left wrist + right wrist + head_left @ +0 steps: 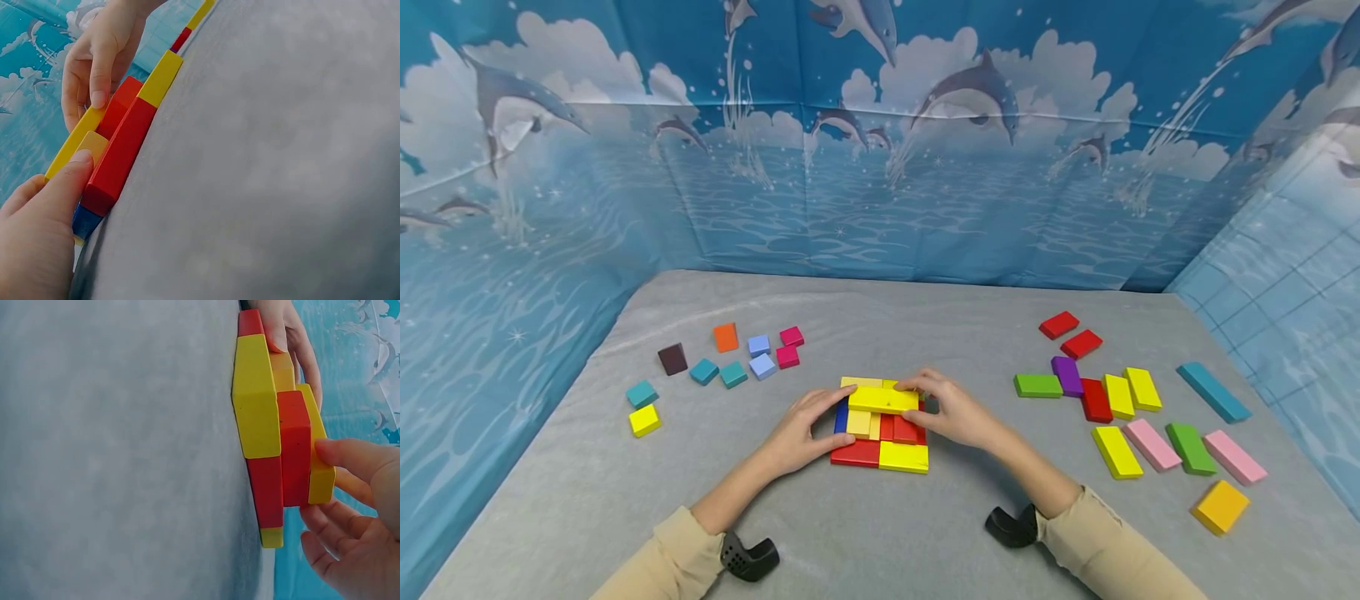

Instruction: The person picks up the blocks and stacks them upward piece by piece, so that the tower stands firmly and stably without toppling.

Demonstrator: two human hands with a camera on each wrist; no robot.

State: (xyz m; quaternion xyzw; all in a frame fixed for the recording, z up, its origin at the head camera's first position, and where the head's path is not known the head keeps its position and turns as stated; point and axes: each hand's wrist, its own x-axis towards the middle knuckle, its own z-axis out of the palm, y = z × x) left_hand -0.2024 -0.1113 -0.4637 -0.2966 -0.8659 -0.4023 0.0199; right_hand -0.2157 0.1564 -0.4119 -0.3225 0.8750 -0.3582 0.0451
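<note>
A low stack of blocks stands mid-table, with a red block (854, 454) and a yellow block (904, 457) along its near side. A long yellow block (883, 400) lies across the upper layer. My right hand (958, 408) pinches its right end, thumb (340, 450) on the near face and fingers behind. My left hand (801, 433) spans the stack's left side, thumb (72, 178) against a tan block (92, 145) and fingertips by the long block's left end. Beside the tan block sits an upper red block (294, 447). A blue block (85, 222) shows at the left edge.
Small loose blocks lie left, including an orange one (726, 337), a dark brown one (672, 359) and a teal one (642, 394). Right of the stack lie longer blocks: green (1038, 385), purple (1067, 376), blue (1214, 392), pink (1152, 444) and an orange-yellow block (1221, 507).
</note>
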